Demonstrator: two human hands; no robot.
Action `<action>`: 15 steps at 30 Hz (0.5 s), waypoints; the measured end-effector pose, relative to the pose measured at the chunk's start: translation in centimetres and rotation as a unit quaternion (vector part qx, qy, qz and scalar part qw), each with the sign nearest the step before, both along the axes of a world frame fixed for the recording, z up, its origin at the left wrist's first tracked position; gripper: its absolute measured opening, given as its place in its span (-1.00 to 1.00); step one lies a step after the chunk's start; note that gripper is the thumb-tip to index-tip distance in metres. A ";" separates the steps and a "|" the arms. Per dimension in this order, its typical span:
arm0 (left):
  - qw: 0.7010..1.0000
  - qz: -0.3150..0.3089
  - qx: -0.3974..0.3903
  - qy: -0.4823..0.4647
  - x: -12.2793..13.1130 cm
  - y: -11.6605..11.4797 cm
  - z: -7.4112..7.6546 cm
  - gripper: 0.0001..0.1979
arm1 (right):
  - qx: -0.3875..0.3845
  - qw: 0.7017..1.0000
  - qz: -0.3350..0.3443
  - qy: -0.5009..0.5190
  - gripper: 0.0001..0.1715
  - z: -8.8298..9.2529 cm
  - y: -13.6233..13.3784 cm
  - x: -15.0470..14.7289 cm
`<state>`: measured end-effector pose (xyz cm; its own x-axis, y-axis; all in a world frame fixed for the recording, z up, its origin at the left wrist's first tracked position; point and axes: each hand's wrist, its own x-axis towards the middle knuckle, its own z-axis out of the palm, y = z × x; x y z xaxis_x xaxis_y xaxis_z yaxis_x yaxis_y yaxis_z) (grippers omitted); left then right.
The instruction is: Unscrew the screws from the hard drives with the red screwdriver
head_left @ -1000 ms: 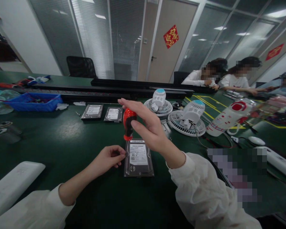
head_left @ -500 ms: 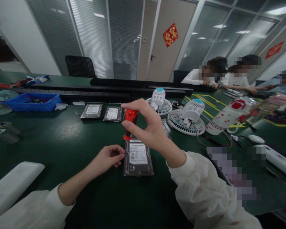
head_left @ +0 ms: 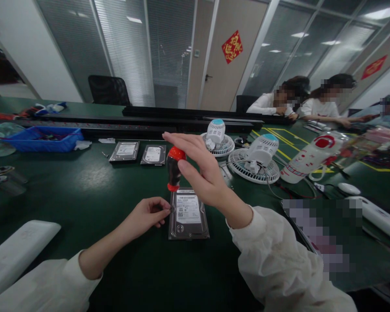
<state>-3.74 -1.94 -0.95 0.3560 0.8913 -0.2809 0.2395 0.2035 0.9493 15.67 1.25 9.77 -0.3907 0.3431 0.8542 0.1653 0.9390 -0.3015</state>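
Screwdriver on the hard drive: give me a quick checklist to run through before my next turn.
1. Screwdriver upright over the far edge of the hard drive: ok.
2. Tip seated in a screw: cannot tell, the tip is too small to make out.
3. Right hand on the handle, thumb and fingers against it: ok.
4. Left hand at the drive's left edge, fingertips pinched there: ok.
5. Drive flat on the table, label up: ok.
6. Fans apart from the drive, farther back: ok.
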 end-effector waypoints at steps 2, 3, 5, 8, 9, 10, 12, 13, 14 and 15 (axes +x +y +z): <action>1.000 0.000 -0.002 0.002 0.1 0.0 0.1 -0.69 | 0.008 1.000 0.013 0.010 -0.58 0.0 0.0 -0.1; 1.000 -0.001 -0.001 0.002 0.1 0.0 0.1 -0.69 | 0.014 1.000 0.004 0.019 -0.61 0.0 0.0 -0.1; 1.000 -0.004 0.003 0.002 0.1 0.0 0.2 -0.70 | 0.024 0.999 -0.027 0.029 -0.67 0.0 0.0 -0.2; 1.000 -0.002 0.007 0.001 0.1 0.1 0.1 -0.71 | 0.019 0.999 -0.037 0.015 -0.64 -0.1 0.0 -0.1; 1.000 -0.002 0.007 0.000 0.1 0.1 0.1 -0.70 | 0.018 1.000 -0.024 0.007 -0.61 -0.1 0.0 -0.1; 1.000 -0.002 0.007 -0.001 0.1 0.1 0.1 -0.70 | 0.017 1.000 -0.009 0.003 -0.59 -0.1 0.0 -0.1; 1.000 -0.004 0.008 -0.002 0.1 0.1 0.1 -0.70 | 0.023 1.000 0.011 0.007 -0.57 -0.2 0.1 -0.1; 1.000 -0.004 0.009 -0.003 0.1 0.1 0.1 -0.69 | 0.025 1.000 0.007 0.014 -0.58 -0.2 0.1 -0.1; 1.000 -0.004 0.009 -0.003 0.2 0.0 0.2 -0.69 | 0.025 1.000 -0.004 0.019 -0.60 -0.2 0.1 -0.1; 1.000 -0.004 0.010 -0.004 0.2 0.0 0.2 -0.69 | 0.022 0.999 -0.018 0.019 -0.61 -0.2 0.1 -0.1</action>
<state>-3.59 -1.91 -0.77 0.3659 0.8934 -0.2607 0.2341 0.1828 0.9549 15.52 1.38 9.58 -0.3467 0.3181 0.8824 0.1882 0.9452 -0.2667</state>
